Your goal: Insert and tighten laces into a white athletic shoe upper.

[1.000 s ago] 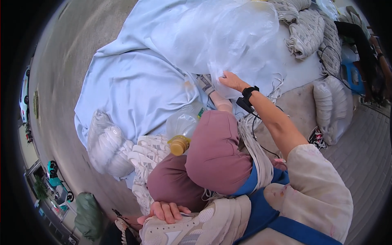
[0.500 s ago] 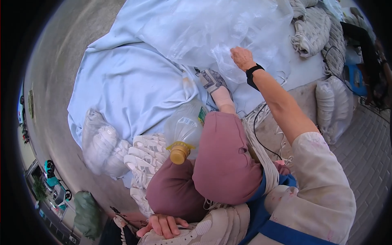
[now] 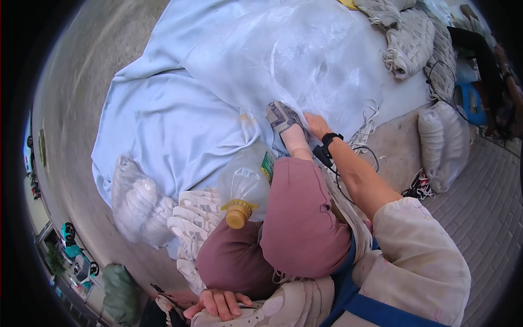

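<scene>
My right hand (image 3: 317, 126), below a black wristband, is closed on the near edge of a large clear plastic sheet (image 3: 272, 49), beside my sandalled foot (image 3: 283, 117). The sheet spreads in wrinkles over a pale blue cloth (image 3: 158, 103). In my lap at the bottom, my left hand (image 3: 220, 303) has its fingers curled over a beige shoe upper (image 3: 283, 305); its thumb is hidden. A clear plastic bottle (image 3: 245, 180) with a yellow cap lies against my knees, cap toward me.
White shoe uppers (image 3: 199, 218) lie stacked left of my knees, beside a bagged bundle (image 3: 136, 201). More uppers (image 3: 411, 43) are piled at the far right. A wrapped bundle (image 3: 444, 144) and a blue stool (image 3: 473, 103) stand right, near another person's arm (image 3: 512, 90). Cords trail near my forearm.
My right hand has come down toward my foot, drawing the plastic sheet's edge nearer. My left hand stays on the shoe upper.
</scene>
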`<state>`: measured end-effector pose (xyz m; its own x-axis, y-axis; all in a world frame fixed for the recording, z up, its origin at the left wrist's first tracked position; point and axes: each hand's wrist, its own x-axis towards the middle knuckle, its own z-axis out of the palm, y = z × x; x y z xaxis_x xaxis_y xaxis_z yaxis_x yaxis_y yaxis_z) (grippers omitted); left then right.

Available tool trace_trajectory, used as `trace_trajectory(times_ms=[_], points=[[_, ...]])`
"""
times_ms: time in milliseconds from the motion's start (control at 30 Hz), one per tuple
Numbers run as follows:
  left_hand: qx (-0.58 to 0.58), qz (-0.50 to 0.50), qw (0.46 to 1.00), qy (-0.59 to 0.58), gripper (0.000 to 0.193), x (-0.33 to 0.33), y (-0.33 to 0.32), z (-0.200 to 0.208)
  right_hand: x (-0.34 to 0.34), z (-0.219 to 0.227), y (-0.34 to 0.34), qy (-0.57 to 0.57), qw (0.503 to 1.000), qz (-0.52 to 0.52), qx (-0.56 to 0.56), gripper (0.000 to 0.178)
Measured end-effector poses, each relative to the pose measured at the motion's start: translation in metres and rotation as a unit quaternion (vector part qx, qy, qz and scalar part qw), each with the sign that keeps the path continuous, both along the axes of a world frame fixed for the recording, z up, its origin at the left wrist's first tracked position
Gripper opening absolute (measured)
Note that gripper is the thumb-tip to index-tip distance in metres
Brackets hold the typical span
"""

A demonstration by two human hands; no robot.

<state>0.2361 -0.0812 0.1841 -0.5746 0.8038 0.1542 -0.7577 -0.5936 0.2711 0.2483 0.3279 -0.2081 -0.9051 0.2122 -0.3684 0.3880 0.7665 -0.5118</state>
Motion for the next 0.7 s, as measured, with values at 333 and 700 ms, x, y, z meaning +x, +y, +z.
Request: trace_trajectory(times_ms=[333,700], points=[[-0.016,-0.005,1.000,-0.004,0.056,-0.013,0.020,0.000,0.093,0.055,0.004,-0.096,0.979,-0.168,-0.069,0.032],[-0.002,-0.033,0.999,0.043,0.071,-0.024,0.040,-0.006,0.071,0.076,0.035,-0.035,0.999,-0.013,-0.034,0.030]])
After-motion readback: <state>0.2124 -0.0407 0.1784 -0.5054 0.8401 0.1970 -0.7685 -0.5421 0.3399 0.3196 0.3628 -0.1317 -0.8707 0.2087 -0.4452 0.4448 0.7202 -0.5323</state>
